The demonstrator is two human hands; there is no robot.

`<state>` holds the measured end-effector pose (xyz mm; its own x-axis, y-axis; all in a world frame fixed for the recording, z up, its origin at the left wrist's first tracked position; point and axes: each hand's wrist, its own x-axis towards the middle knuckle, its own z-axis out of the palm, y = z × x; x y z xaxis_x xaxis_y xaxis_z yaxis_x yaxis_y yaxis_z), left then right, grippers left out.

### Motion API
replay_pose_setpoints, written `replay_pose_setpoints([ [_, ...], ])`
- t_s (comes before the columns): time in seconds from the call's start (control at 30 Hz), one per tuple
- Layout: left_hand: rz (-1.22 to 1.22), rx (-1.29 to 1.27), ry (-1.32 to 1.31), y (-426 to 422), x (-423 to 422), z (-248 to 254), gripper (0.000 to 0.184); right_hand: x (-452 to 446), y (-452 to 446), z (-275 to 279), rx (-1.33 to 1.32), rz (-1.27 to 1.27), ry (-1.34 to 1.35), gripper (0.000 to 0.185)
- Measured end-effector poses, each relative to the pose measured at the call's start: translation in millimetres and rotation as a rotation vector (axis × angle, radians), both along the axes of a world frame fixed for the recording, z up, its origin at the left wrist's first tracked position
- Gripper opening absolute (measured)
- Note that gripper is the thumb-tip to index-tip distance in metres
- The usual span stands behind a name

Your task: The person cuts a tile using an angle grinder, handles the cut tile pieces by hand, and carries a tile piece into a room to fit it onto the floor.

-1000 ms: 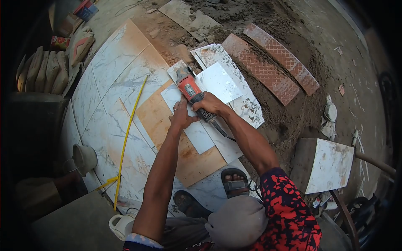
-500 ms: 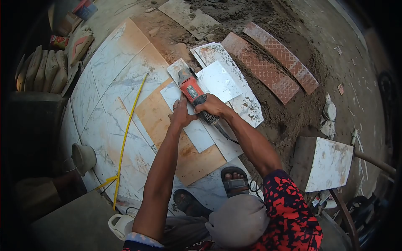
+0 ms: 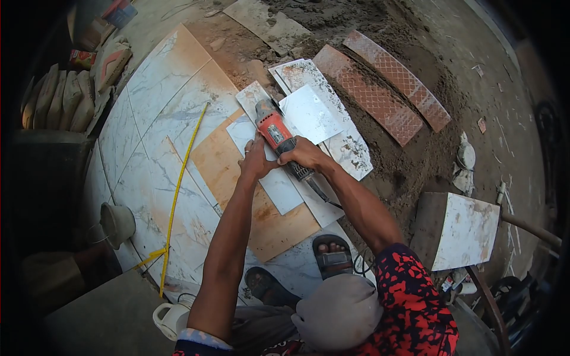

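Right hand: the grip (image 3: 304, 153) is closed around the dark rear body of the grinder, thumb toward the left hand.
Left hand: the grip (image 3: 256, 159) is spread rather than clasped, laid on a narrow white tile (image 3: 284, 194), fingers pointing forward and thumb out toward the right hand; a ring shows on one finger. Whether the fingertips touch the grinder, I cannot tell.
Grinder: the red-and-black grinder (image 3: 275, 130) lies at a slant over the white tiles, its grey head forward and to the left; the cutting edge is too unclear to make out.
Cord: a black cord (image 3: 320, 192) leaves its rear and passes under the right forearm.
Under the grinder: a long white tile piece (image 3: 325, 215), showing beyond both ends of the tool.
Right of the grinder: a clean white tile piece (image 3: 310, 114), overlapping a dirt-speckled white slab (image 3: 355, 155).
Beneath the narrow tile: a tan tile (image 3: 279, 238), lying on the marbled floor (image 3: 155, 107).
Left on the floor: a yellow measuring tape (image 3: 178, 199), stretched out, and a bucket (image 3: 119, 225) farther left.
Near the feet: two dark sandals (image 3: 333, 258), below the tan tile.
Farther right: two reddish patterned tiles (image 3: 369, 96) on dark soil (image 3: 386, 172).
Far left: a row of sacks (image 3: 70, 101).
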<state>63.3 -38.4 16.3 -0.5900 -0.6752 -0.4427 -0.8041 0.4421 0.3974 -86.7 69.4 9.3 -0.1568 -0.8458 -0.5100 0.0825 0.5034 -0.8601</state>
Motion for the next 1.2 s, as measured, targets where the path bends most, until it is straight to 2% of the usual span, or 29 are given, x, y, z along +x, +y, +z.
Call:
replay_pose_setpoints([
  [0.37,-0.028,-0.023,0.039,-6,5,-16,0.109,2,14,9,-0.002,0.006,0.016,0.044],
  [0.43,-0.046,-0.003,0.019,-8,5,-16,0.120,2,16,9,-0.009,0.003,0.015,0.044],
  [0.53,-0.029,-0.007,-0.021,-6,3,-12,0.122,2,18,4,0.015,0.022,0.012,0.045],
  [0.6,-0.047,-0.015,0.001,-10,7,-23,0.122,3,20,-3,0.019,0.032,0.034,0.048],
  [1.2,-0.051,-0.043,0.001,-8,6,-24,0.113,8,45,24,0.049,0.000,-0.003,0.051],
])
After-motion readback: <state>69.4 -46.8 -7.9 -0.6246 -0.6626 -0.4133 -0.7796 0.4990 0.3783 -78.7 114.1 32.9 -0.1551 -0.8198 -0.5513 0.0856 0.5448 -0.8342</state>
